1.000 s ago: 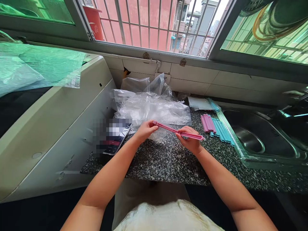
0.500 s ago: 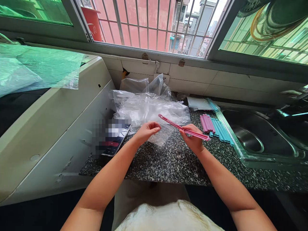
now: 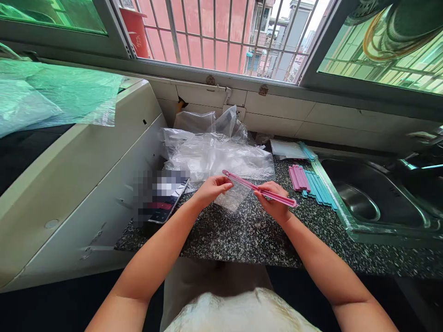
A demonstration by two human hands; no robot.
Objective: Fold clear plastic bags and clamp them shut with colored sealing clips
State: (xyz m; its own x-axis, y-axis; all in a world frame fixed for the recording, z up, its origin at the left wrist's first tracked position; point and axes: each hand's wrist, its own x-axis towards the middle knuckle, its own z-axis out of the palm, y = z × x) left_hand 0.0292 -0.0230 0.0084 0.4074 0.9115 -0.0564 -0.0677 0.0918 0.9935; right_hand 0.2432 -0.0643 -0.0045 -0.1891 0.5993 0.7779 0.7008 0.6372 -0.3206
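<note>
I see the right hand [image 3: 274, 203] grasping a pink sealing clip [image 3: 259, 189] near its right end, held tilted above the speckled countertop [image 3: 242, 235]. The left hand [image 3: 211, 189] pinches the edge of a small clear bag [image 3: 232, 197] just below the clip's free end. Pink and teal spare clips [image 3: 311, 182] lie beside the sink [image 3: 374, 203].

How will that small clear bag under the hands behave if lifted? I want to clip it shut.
The small clear bag looks thin and limp, so it would probably flop and weigh little. Its glossy film may slip against the left hand. The pink clip looks rigid.
</note>
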